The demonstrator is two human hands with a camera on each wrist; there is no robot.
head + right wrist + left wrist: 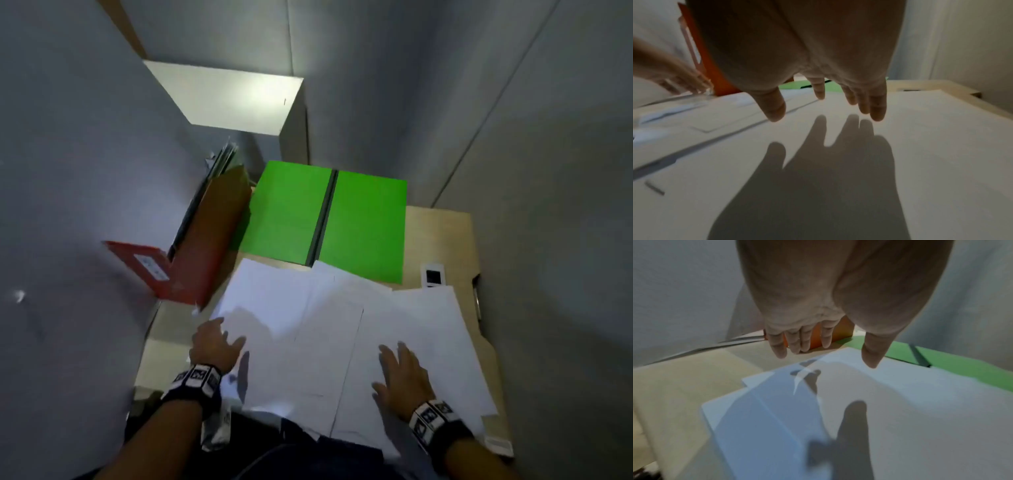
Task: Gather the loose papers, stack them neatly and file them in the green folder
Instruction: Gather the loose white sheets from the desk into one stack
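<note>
Several loose white papers (329, 329) lie fanned and overlapping across the near half of the wooden desk (445, 233). Behind them the green folder (329, 219) lies spread flat, its dark spine in the middle. My left hand (215, 342) hovers with straight spread fingers over the left edge of the papers (900, 402), casting a shadow below. My right hand (400, 373) is spread flat just above the right sheets (920, 129); contact cannot be told. Neither hand holds anything.
A red file box (191, 260) with documents in it stands at the left, against the grey partition. A white box (233, 99) sits at the back. A small white device (433, 275) lies right of the folder. Grey walls close in on both sides.
</note>
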